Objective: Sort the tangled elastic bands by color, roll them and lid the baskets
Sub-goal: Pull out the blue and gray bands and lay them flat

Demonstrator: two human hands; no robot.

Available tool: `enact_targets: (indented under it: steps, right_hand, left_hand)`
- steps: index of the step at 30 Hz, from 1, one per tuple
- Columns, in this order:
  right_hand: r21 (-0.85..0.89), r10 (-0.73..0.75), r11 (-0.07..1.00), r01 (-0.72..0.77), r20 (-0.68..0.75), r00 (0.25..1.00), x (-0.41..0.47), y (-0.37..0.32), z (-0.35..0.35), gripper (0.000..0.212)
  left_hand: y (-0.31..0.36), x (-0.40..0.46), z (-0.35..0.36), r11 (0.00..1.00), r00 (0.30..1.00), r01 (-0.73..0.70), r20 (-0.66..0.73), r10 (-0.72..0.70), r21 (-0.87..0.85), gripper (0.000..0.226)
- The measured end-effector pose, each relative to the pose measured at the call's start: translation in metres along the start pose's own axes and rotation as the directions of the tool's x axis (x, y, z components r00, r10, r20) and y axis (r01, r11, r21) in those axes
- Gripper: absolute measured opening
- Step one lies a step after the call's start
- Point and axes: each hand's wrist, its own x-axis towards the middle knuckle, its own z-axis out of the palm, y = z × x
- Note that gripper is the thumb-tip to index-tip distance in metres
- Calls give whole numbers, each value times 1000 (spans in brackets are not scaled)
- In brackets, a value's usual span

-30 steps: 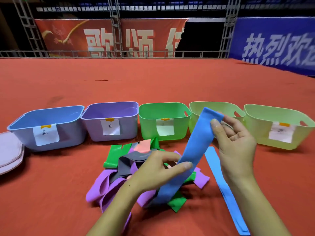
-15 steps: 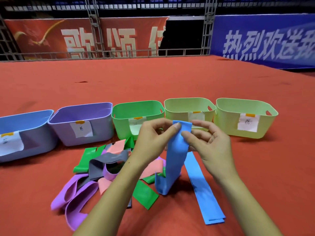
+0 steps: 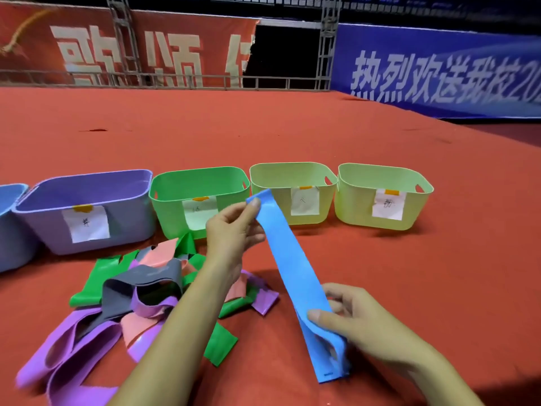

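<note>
The blue elastic band stretches across mid-frame — the left hand pinches its top end, the right hand grips its lower end at lower right. Sorting looks underway; rolling comes next, I'd judge, toward the blue basket at far left.

1. The row of baskets blocks the way straight ahead.
2. The pile of tangled bands fills the red floor at the left.
3. Right of the blue band, the floor is open.
</note>
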Motion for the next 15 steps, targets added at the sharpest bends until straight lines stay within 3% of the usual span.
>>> enact_targets:
  steps: [8, 15]
  right_hand:
    - [-128, 112, 987, -103, 68, 991, -12, 4, -3, 56]
    - [-141, 229, 963, -230, -24, 973, -17, 9, -6, 72]
  left_hand:
    - [-56, 28, 0, 954, 992, 113, 28, -126, 279, 9]
    - [-80, 71, 1, 845, 995, -49, 98, -4, 532, 6]
